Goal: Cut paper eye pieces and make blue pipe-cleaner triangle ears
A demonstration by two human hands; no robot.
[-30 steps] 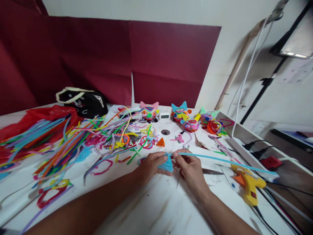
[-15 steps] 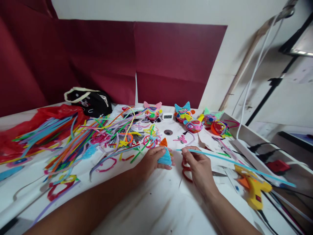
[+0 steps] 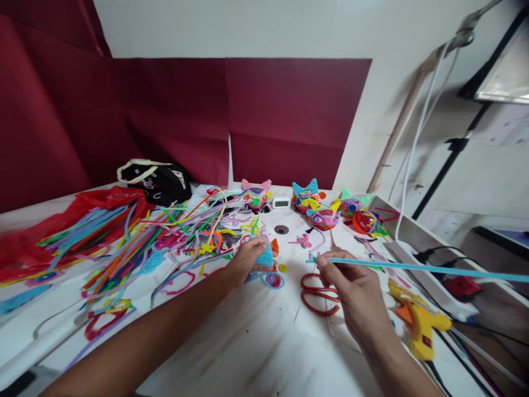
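My left hand (image 3: 243, 263) is closed on a light-blue triangle (image 3: 266, 255) wound from pipe cleaner, its fingers hiding part of it. My right hand (image 3: 351, 284) pinches a long light-blue pipe cleaner (image 3: 433, 269) near one end, with the rest stretching off to the right. Red-handled scissors (image 3: 320, 311) lie on the table beside that hand, which covers their blades. Under and in front of the left hand are a purple coil with a blue loop (image 3: 273, 280), a small yellow coil (image 3: 282, 268) and an orange piece (image 3: 275, 246).
Loose pipe cleaners (image 3: 124, 248) and a red plastic bag (image 3: 25, 242) spread over the left side. Several colourful animal-like heads (image 3: 306, 196) stand at the back, near a small digital clock (image 3: 281, 203). A yellow glue gun (image 3: 421, 325) and a power strip (image 3: 438, 292) are at right.
My left hand has shifted left with the blue triangle, uncovering the purple and yellow coils. The right hand has moved slightly right with the pipe cleaner, exposing more of the scissors' handles.
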